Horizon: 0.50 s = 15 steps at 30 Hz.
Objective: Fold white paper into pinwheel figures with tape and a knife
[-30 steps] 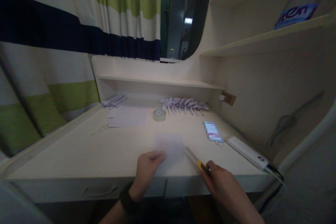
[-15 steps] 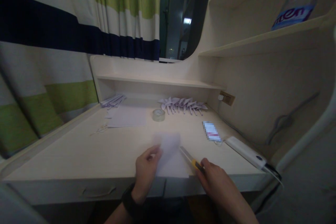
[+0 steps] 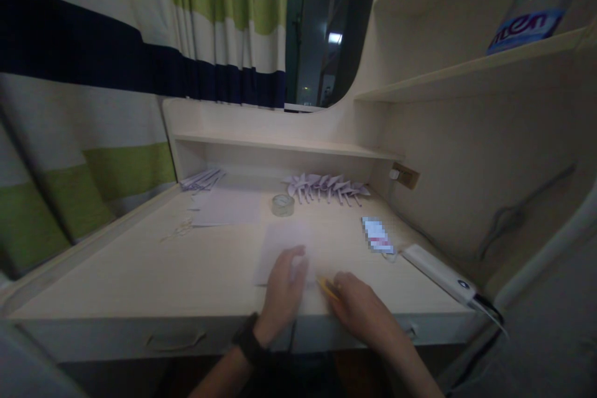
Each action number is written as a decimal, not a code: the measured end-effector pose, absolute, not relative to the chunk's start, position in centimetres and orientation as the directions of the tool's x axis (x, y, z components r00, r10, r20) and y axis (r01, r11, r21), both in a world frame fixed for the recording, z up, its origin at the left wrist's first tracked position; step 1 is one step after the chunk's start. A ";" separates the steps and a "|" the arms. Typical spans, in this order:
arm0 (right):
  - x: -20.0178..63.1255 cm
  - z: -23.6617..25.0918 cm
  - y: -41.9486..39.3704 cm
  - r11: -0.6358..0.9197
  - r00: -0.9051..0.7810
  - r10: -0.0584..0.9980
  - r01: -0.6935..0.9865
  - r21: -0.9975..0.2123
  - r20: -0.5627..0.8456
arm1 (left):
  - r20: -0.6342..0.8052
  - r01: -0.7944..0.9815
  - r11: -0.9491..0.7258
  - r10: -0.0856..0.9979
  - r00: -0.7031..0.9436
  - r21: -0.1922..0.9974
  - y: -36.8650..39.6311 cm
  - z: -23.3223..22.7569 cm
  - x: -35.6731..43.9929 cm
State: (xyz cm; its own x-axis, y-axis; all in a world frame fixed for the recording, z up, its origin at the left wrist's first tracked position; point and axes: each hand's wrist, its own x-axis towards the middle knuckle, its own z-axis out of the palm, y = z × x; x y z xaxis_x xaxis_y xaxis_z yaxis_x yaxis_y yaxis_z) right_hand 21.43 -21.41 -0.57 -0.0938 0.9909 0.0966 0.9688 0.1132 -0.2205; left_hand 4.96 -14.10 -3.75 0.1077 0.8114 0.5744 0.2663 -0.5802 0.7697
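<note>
Head view puts your left hand (image 3: 285,286) flat on a pale sheet of paper (image 3: 281,242), palm down and fingers spread, pinning it to the counter (image 3: 140,273) near the front edge. That hand clasps nothing; it only presses. A dark band sits on its wrist.

Your right hand (image 3: 361,311) is just beside it, fingers curled tight around a yellow-handled knife (image 3: 328,289). The yellow end pokes out between the two hands, right at the sheet's near right corner. The blade itself is too blurred to make out.

Farther back on the counter, a roll of clear tape (image 3: 283,204) stands just behind the sheet. To its left lies a second flat sheet (image 3: 226,207), and beyond that a small bundle of folded strips (image 3: 203,179) against the back wall. A row of folded paper shapes (image 3: 326,186) lines up under the low shelf (image 3: 280,144). Off to your right lie a phone (image 3: 377,234) and a white power bank (image 3: 441,272) with a cable running off the edge. Up high on the right, a water bottle (image 3: 536,6) stands on the upper shelf, and a striped curtain (image 3: 93,74) hangs along the left.
</note>
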 end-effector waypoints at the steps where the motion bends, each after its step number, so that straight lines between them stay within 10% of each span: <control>1: 21.6 -0.5 -21.3 0.112 -0.094 0.991 0.971 -0.212 0.092 | 0.575 0.289 -0.626 0.779 0.249 0.724 -13.5 -3.6 4.4; 6: 22.0 -0.6 -21.0 0.081 -0.065 0.994 0.978 -0.190 0.090 | 0.393 0.330 -0.777 0.576 0.717 0.536 -10.2 -1.6 0.5; 15: 21.4 -0.3 -20.7 0.074 -0.061 0.995 0.982 -0.174 0.079 | 0.204 0.589 -0.768 0.637 0.743 0.251 -9.0 -0.2 -4.7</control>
State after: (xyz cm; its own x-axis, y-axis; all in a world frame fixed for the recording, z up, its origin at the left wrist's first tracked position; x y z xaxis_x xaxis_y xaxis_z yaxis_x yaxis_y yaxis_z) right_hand 21.39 -20.65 -0.30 -0.0611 0.9950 0.0793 0.9819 0.0742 -0.1745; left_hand -4.66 -9.03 -0.20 0.7430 0.6374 0.2043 0.5894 -0.7677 0.2514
